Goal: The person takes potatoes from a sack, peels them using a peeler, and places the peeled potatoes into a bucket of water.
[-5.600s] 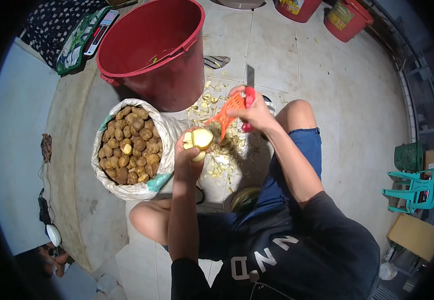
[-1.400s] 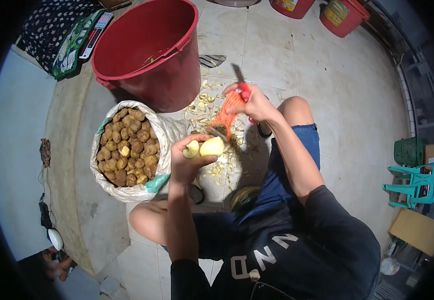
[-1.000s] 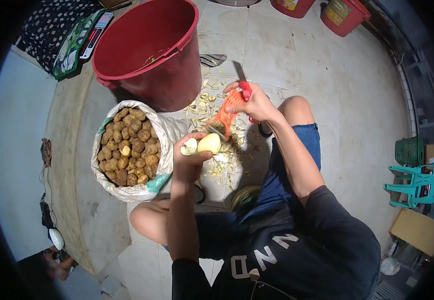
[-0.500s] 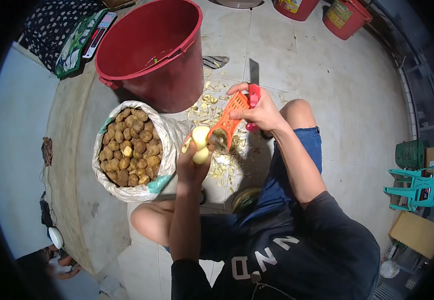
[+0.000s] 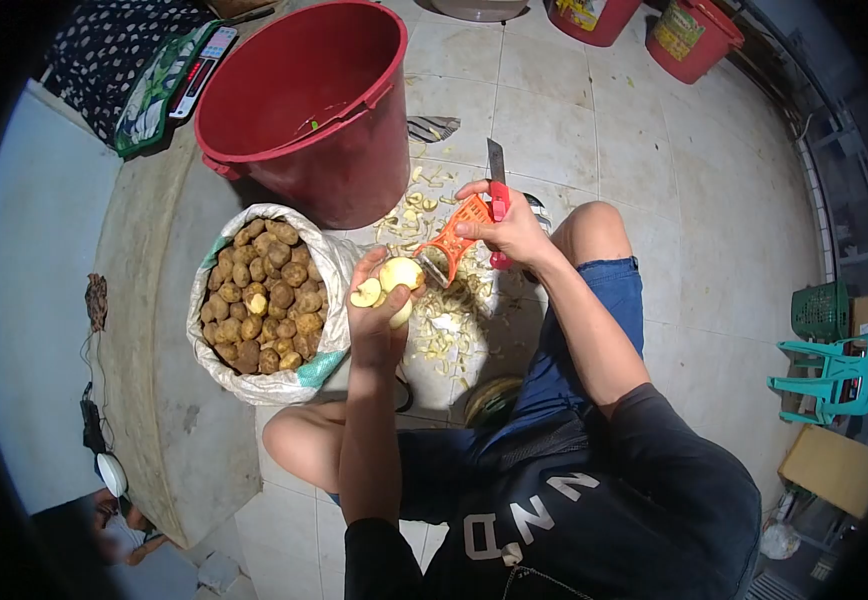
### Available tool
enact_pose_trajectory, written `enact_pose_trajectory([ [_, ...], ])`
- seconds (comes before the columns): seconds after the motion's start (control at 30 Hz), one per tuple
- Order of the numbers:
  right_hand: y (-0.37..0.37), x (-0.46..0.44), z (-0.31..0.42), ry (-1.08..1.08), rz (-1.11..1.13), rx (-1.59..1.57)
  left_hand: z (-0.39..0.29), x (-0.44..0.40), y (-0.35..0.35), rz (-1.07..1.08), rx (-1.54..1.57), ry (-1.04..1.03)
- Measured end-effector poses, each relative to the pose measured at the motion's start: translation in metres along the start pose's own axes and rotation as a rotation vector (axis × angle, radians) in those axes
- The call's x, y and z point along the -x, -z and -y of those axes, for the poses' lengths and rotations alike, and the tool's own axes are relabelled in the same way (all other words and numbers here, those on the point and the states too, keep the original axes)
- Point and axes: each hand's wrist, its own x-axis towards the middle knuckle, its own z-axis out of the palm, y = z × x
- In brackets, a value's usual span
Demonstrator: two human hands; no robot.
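Note:
Peeled, pale yellow potatoes (image 5: pixel 400 273) are bunched in my left hand (image 5: pixel 372 322), its fingers curled around them. One shows a brownish patch of skin at its right side. My right hand (image 5: pixel 520 240) grips an orange peeler (image 5: pixel 467 216), whose blade end is just right of the potatoes; contact is hard to make out. The same hand also holds a red-handled knife (image 5: pixel 500 203), its dark blade pointing up and away. Below both hands, potato peels (image 5: pixel 444 340) lie scattered over the tiles.
To the left stands an open white sack (image 5: pixel 222 372) full of unpeeled potatoes (image 5: pixel 272 290). Behind it is a large red tub (image 5: pixel 354 170). A digital scale (image 5: pixel 199 75) sits at the upper left, and teal plastic stools (image 5: pixel 834 375) are at the far right. Another person (image 5: pixel 129 530) is partly visible lower left.
My left hand has turned, showing more of the cut potato faces. The peeler has shifted slightly down and left, and the knife blade has tilted a little left.

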Motion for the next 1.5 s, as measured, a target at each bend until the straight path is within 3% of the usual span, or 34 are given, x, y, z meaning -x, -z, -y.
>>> enact_pose_trajectory([
  [0.17,-0.013,-0.002,-0.003,0.161,0.017,0.036,0.007,-0.002,0.008,0.002,-0.029,0.02],
  [0.2,-0.005,-0.01,-0.006,0.146,-0.087,0.231,0.007,0.0,0.007,-0.024,-0.057,0.028],
  [0.23,-0.002,-0.016,-0.011,0.132,-0.181,0.108,0.01,0.001,0.01,-0.023,-0.057,0.029],
  [0.37,-0.014,0.0,0.006,0.221,0.032,0.029,0.016,-0.003,0.012,0.066,0.149,0.035],
  [0.4,-0.014,0.0,0.009,0.266,0.0,0.271,0.015,-0.002,0.006,0.033,0.146,0.047],
  [0.43,-0.007,-0.006,-0.001,0.263,-0.003,0.269,0.013,-0.001,0.003,0.001,0.141,0.057],
  [0.5,0.008,-0.024,-0.015,0.183,-0.226,-0.009,0.015,0.0,0.011,0.01,0.209,0.079],
  [0.53,0.014,-0.021,-0.012,0.182,-0.248,0.074,0.017,-0.001,0.016,0.021,0.281,0.101],
  [0.7,0.016,-0.011,0.002,0.217,-0.171,0.022,0.039,-0.01,0.024,-0.113,0.275,0.255],
  [0.83,0.027,-0.004,0.01,0.201,-0.256,0.011,0.061,-0.023,0.023,-0.176,0.301,0.387],
  [0.9,0.035,0.0,0.013,0.164,-0.293,0.008,0.056,-0.05,0.028,-0.165,0.559,0.41],
  [0.93,0.04,-0.001,0.009,0.214,-0.291,0.003,0.038,-0.076,0.031,-0.183,0.526,0.329],
  [1.0,0.045,0.004,0.01,0.181,-0.302,0.021,-0.034,-0.135,0.017,-0.235,0.746,0.165],
  [1.07,0.047,0.006,0.01,0.15,-0.306,0.032,-0.106,-0.191,0.027,-0.24,0.694,-0.028],
  [1.1,0.049,0.007,0.006,0.156,-0.322,0.019,-0.13,-0.212,0.032,-0.361,0.654,-0.186],
  [1.13,0.05,0.006,0.007,0.164,-0.334,0.005,-0.145,-0.212,0.022,-0.444,0.592,-0.306],
  [1.2,0.05,0.005,0.009,0.165,-0.341,-0.003,-0.154,-0.198,0.02,-0.429,0.628,-0.314],
  [1.3,0.051,0.003,0.008,0.122,-0.355,0.032,-0.108,-0.186,0.069,-0.341,0.622,-0.275],
  [1.4,0.044,0.002,0.007,0.134,-0.303,0.001,-0.017,-0.138,0.064,-0.252,0.341,-0.057],
  [1.43,0.043,0.002,0.007,0.138,-0.302,0.006,0.013,-0.12,0.064,-0.225,0.373,0.074],
  [1.5,0.043,0.003,0.006,0.137,-0.29,0.009,0.09,-0.091,0.097,-0.19,-0.207,0.197],
])
